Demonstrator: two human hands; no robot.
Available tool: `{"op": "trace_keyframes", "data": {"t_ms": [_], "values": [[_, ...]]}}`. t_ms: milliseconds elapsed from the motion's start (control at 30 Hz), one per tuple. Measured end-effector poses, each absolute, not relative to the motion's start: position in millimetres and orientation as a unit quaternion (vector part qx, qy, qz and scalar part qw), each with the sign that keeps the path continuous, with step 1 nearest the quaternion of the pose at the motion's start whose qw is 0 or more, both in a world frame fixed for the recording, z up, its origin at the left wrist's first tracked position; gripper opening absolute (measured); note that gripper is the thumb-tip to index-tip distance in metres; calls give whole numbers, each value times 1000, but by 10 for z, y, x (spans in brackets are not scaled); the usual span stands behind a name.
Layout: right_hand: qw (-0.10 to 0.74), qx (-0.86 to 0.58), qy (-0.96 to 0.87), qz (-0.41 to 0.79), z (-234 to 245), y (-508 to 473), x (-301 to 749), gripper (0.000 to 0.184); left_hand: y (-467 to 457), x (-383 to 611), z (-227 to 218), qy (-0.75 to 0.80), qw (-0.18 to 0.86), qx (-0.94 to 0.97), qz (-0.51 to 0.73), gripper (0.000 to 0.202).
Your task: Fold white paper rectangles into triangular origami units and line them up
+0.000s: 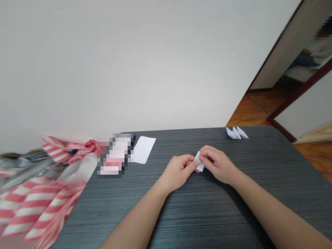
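Note:
A small folded piece of white paper (199,163) is pinched between both hands above the middle of the table. My left hand (181,172) grips its left side with thumb and fingers. On the other side, the thumb and fingers of my right hand (218,165) close on its upper right edge. The fingers cover part of the paper, so its full shape is hidden. Farther back on the right, three folded white paper pieces (235,133) stand side by side. A stack of flat white paper sheets (144,150) lies to the left of my hands.
A blurred-out phone-like object (116,154) lies left of the sheets on the dark wood-grain table (181,221). Red-and-white striped cloth (38,204) is heaped beyond the table's left edge. A white wall (145,65) rises behind the table. Wooden flooring (255,107) shows at right.

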State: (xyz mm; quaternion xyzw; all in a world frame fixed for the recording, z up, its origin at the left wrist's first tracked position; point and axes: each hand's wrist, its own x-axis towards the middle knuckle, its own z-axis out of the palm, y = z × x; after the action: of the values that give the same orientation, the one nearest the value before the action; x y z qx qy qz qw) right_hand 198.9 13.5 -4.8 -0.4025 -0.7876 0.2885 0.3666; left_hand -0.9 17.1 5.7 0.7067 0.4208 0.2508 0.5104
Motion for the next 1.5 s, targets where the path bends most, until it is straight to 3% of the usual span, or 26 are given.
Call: {"op": "trace_keyframes", "data": {"t_ms": [233,333,500,700,1233,1500], "values": [[362,-416,-785,282,-54,131,1994,13,171,-21,65,432,469,736,227,37],[364,-441,-751,328,-94,113,1989,4,177,-23,74,433,455,742,234,36],[389,-419,-675,466,-163,103,1993,48,176,-22,60,437,454,737,246,35],[324,-475,-675,463,-124,133,2028,11,173,-17,71,428,460,736,254,34],[300,-486,-663,485,-62,108,2017,10,166,-30,50,419,442,750,257,34],[269,-478,-692,469,35,91,1995,21,158,-31,38,413,452,747,259,34]]}}
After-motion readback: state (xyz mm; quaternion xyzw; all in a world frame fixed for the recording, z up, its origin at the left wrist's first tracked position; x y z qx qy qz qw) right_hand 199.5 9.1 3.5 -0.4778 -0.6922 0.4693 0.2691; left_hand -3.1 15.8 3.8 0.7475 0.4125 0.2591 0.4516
